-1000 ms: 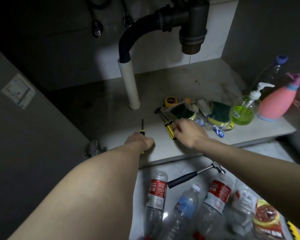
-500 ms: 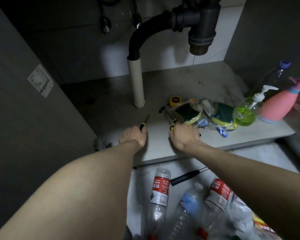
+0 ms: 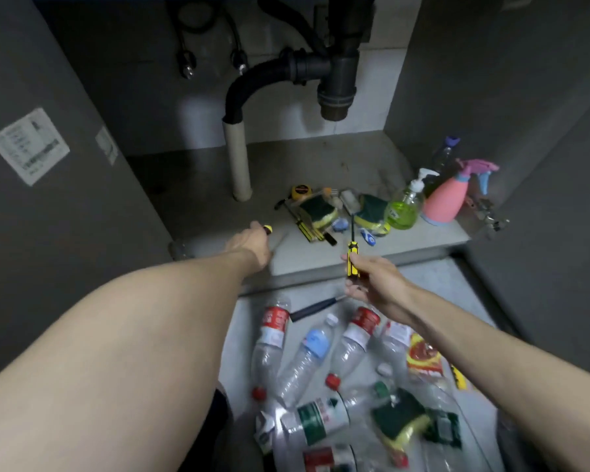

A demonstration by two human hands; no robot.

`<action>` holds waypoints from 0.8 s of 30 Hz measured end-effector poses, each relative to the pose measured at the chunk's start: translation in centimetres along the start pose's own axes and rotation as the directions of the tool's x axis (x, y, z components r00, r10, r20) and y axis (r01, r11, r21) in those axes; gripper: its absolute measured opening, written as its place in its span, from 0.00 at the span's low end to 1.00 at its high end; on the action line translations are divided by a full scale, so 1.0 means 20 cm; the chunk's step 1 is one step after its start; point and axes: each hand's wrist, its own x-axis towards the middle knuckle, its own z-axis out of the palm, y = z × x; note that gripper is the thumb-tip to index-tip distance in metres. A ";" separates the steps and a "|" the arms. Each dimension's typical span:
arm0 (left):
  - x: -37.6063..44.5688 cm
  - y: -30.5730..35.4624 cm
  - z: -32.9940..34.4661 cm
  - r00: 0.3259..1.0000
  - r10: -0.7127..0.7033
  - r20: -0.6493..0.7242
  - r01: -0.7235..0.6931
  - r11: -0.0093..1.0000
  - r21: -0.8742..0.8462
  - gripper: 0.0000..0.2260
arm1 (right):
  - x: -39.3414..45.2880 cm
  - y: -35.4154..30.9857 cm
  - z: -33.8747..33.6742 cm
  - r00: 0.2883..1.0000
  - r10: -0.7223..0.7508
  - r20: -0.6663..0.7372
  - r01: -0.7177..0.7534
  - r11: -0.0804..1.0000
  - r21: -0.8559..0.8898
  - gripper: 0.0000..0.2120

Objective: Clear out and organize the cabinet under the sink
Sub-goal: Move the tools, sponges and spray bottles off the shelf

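Under the sink, each hand, left (image 3: pixel 252 241) and right (image 3: pixel 368 277), grips one screwdriver (image 3: pixel 352 257).

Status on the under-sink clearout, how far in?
Partly done: empty bottles and a hammer already lie out on the floor. In hand: right hand and left hand each hold a screwdriver. Left: sponges, soap bottle, pink sprayer on the cabinet floor.

Head camera looks down, close, into the cabinet (image 3: pixel 321 172).
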 end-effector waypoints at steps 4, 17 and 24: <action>-0.23 0.10 0.11 0.993 0.115 0.024 -0.115 0.993 0.006 0.19 | -0.21 0.04 -0.27 0.996 0.090 0.004 -0.085 0.954 -0.287 0.11; -0.97 0.11 0.90 0.837 0.322 0.442 -0.300 0.946 -0.121 0.13 | -0.71 0.64 -0.90 0.880 0.286 -0.379 -0.464 0.686 -0.560 0.09; -1.32 0.14 1.12 0.699 0.353 0.622 -0.351 0.927 -0.132 0.13 | -0.79 0.95 -1.01 0.803 0.231 -0.549 -0.585 0.478 -0.655 0.12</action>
